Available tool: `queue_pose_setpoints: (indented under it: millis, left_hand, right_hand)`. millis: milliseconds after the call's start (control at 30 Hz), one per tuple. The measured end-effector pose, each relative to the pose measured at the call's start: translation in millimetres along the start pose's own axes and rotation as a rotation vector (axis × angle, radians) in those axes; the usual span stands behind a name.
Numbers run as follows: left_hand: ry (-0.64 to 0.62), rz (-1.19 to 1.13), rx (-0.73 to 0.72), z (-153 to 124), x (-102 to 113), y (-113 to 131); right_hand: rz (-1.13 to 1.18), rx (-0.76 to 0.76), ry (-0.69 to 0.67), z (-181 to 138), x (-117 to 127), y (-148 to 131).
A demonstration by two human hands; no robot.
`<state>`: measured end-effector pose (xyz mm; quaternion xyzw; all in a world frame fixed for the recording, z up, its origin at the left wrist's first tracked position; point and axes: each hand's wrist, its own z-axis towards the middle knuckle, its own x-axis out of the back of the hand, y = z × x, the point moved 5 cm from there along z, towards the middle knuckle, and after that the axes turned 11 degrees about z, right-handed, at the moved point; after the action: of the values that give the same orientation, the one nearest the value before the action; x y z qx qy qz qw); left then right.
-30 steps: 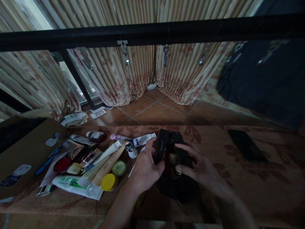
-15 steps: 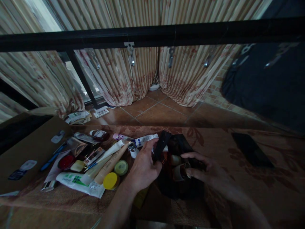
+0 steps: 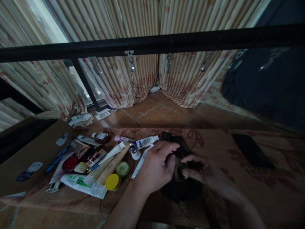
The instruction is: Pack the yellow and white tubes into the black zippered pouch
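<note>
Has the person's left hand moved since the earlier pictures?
Yes: judged against the yellow lid on the table, the left hand has shifted rightward, farther from that lid.

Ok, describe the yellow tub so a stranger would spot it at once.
Find the cardboard box at the picture's left edge, then follow the cloth rightward toward the left hand. Just short of the forearm sits a squat, round tub, its bright yellow setting it apart from the pale green jar behind it.

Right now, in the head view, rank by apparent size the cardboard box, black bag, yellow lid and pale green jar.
Cardboard box
Black bag, though partly hidden
Yellow lid and pale green jar: too alike to rank
</note>
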<state>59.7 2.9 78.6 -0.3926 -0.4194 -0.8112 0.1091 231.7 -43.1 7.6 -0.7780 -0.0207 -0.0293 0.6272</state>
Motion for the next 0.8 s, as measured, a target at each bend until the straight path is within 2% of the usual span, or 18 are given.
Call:
queue_pose_setpoints:
  millis: [67,167,200,300,400,467,800]
  left_hand:
    - [-0.152,0.096,0.017,14.9,-12.3,4.9]
    - [-0.517,0.406,0.043,34.2,-44.6,1.6]
    - [-0.604,0.449,0.037,39.2,-55.3,-0.2]
    - [-0.735,0.514,0.027,50.4,-81.7,-5.8]
    - [-0.792,0.547,0.010,53.6,-97.8,-9.4]
    - [-0.801,0.560,-0.003,53.8,-101.2,-10.6]
    - [-0.708,0.557,0.036,60.4,-86.8,-23.4]
  right_hand:
    - [-0.008,0.034,-0.024,1.3,-0.3,-0.2]
    - [-0.001,0.046,-0.059,1.7,-0.2,0.0]
    - [-0.001,0.044,-0.061,1.3,0.6,-0.1]
    - [-0.013,0.037,-0.068,-0.6,3.7,-1.8]
    - [-0.019,0.022,-0.074,-3.1,6.7,-3.4]
    - [-0.015,0.002,-0.070,-4.4,8.0,-3.2]
    - [0.040,-0.043,-0.091,-4.2,3.9,0.8]
